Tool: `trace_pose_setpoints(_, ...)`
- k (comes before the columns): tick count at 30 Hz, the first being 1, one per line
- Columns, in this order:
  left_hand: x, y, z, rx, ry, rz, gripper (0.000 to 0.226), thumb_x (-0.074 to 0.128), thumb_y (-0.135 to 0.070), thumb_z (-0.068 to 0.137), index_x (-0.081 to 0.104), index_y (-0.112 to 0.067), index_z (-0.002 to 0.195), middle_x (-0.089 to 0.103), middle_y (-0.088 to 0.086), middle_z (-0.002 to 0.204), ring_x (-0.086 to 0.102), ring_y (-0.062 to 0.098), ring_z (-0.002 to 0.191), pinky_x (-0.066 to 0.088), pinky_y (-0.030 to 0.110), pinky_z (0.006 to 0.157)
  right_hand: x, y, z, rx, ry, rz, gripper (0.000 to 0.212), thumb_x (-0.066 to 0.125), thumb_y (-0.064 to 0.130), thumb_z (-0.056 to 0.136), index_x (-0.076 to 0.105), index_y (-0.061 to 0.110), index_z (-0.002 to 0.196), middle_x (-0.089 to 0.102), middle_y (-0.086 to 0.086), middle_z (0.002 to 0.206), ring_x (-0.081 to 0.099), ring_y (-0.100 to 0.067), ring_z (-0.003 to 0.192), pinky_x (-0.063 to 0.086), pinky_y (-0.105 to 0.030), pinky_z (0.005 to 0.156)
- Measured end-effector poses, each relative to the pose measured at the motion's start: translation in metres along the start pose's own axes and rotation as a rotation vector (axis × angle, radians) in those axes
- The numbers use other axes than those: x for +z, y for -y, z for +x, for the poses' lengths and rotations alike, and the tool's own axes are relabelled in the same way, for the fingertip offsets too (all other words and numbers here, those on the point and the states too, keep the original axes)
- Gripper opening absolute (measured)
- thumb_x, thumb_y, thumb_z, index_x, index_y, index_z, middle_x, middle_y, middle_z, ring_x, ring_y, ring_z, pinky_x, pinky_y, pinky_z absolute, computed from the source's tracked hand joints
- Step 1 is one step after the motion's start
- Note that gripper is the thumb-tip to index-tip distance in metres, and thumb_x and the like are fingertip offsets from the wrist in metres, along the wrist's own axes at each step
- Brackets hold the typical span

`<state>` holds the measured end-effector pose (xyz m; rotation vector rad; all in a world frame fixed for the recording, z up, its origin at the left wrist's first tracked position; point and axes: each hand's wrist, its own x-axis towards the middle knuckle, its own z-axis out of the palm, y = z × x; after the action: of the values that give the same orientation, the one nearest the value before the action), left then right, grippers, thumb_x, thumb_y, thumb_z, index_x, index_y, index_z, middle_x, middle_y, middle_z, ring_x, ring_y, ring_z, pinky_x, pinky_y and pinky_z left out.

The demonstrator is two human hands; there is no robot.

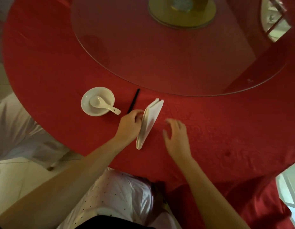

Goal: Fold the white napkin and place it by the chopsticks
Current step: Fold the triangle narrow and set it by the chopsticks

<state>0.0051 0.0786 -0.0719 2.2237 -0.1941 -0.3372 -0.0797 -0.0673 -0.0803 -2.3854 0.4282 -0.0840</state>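
Observation:
The white napkin (149, 121) is folded into a long narrow strip that lies slanted on the red tablecloth, its wider end pointing away from me. My left hand (130, 125) grips its left edge near the middle with closed fingers. The black chopsticks (133, 100) lie just left of the napkin, and my left hand covers their near ends. My right hand (176, 138) hovers a short way right of the napkin, fingers spread, holding nothing.
A white bowl (87, 104) with a white spoon (104, 105) in it stands left of the chopsticks. A big glass turntable (160, 63) with a gold base (181, 15) fills the table's far side. The table edge runs close to my lap.

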Motion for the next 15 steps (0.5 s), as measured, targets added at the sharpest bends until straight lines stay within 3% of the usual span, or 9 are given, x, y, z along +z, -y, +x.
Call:
trace_pose_setpoints(2, 0.006, 0.002, -0.026, 0.037, -0.069, -0.025, 0.022, 0.041, -0.015, 0.095, 0.062, -0.011, 0.094, 0.064, 0.0, 0.081, 0.056, 0.012, 0.068, 0.041, 0.018, 0.058, -0.017, -0.003, 0.027, -0.041, -0.011, -0.021, 0.039, 0.055, 0.007, 0.087, 0.051, 0.013, 0.126, 0.054, -0.008, 0.128, 0.044, -0.026, 0.121, 0.034, -0.042, 0.108)
trace_pose_setpoints(4, 0.011, 0.004, -0.047, 0.093, -0.088, 0.021, 0.02, 0.044, -0.022, 0.095, 0.056, -0.012, 0.083, 0.059, -0.001, 0.071, 0.053, 0.014, 0.062, 0.041, 0.027, 0.057, -0.028, 0.0, 0.052, -0.156, 0.017, -0.075, 0.044, 0.056, 0.006, 0.086, 0.05, 0.015, 0.129, 0.053, -0.006, 0.13, 0.044, -0.024, 0.122, 0.032, -0.044, 0.11)
trace_pose_setpoints(6, 0.017, 0.007, -0.061, 0.147, -0.075, 0.106, 0.014, 0.054, -0.027, 0.09, 0.057, -0.014, 0.094, 0.059, -0.005, 0.081, 0.054, 0.01, 0.072, 0.04, 0.023, 0.061, -0.034, 0.005, 0.072, -0.283, 0.109, -0.136, 0.052, 0.056, 0.003, 0.083, 0.048, 0.02, 0.131, 0.052, 0.0, 0.133, 0.043, -0.021, 0.12, 0.035, -0.04, 0.106)
trace_pose_setpoints(9, 0.025, 0.011, -0.063, 0.139, -0.098, 0.198, 0.029, 0.064, -0.02, 0.084, 0.058, -0.01, 0.111, 0.063, 0.002, 0.099, 0.056, 0.016, 0.088, 0.042, 0.023, 0.07, -0.034, 0.012, 0.092, -0.403, 0.282, -0.279, 0.064, 0.054, -0.004, 0.08, 0.044, 0.027, 0.134, 0.048, 0.007, 0.138, 0.042, -0.017, 0.118, 0.029, -0.028, 0.099)
trace_pose_setpoints(15, 0.024, 0.013, -0.059, 0.124, -0.133, 0.245, 0.02, 0.063, -0.014, 0.084, 0.062, -0.007, 0.102, 0.064, 0.005, 0.09, 0.057, 0.018, 0.079, 0.04, 0.022, 0.064, -0.025, 0.008, 0.106, -0.389, 0.267, -0.272, 0.032, 0.058, 0.001, 0.081, 0.055, 0.012, 0.111, 0.06, -0.004, 0.118, 0.049, -0.022, 0.109, 0.041, -0.035, 0.094)
